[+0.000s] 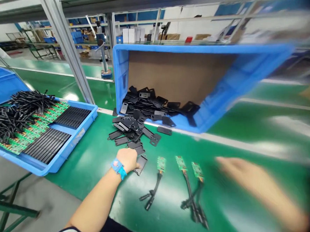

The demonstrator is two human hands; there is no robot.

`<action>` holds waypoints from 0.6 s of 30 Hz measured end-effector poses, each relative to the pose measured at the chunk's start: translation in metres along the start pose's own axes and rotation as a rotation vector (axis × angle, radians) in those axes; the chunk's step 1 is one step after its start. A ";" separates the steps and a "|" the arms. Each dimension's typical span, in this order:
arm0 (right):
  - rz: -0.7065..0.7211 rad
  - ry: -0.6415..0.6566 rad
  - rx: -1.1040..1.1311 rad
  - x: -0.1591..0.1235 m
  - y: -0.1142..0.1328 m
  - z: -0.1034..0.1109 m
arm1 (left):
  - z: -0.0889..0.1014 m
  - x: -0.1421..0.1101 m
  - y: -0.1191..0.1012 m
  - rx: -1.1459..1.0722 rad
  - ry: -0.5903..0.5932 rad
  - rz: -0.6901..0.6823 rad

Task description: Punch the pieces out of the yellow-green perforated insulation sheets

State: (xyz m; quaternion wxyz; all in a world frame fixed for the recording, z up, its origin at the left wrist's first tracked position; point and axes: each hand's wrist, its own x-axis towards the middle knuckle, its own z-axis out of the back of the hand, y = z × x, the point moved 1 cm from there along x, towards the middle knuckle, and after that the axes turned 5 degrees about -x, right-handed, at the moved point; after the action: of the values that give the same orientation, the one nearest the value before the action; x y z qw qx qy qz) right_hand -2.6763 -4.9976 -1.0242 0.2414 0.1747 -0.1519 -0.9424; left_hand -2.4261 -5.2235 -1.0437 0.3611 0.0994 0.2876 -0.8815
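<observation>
Head view: blue crate [121, 76] of black frames [141, 103]; left grip [127, 159] closed on one, right grip [234, 170] blurred.

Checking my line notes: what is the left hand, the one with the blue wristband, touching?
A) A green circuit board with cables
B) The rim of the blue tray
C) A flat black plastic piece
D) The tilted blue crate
C: the left hand has its fingers on a flat black plastic piece at the near end of the pile, apart from the nearest green circuit board.
</observation>
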 end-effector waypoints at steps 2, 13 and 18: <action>0.213 0.264 -0.075 -0.036 0.041 -0.035 | -0.001 0.000 -0.001 -0.104 -0.029 -0.026; 0.297 0.099 0.132 -0.075 0.081 -0.105 | -0.001 0.012 -0.013 -1.349 -0.204 -0.038; 0.302 -0.023 0.639 -0.082 0.076 -0.093 | -0.021 0.008 -0.033 -1.823 0.071 -0.001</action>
State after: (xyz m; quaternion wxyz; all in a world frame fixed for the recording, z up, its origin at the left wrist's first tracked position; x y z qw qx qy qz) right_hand -2.5410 -5.0382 -1.0587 0.3092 0.2062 -0.4661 -0.8029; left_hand -2.4553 -5.1974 -1.0494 0.2902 -0.1975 0.8839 -0.3092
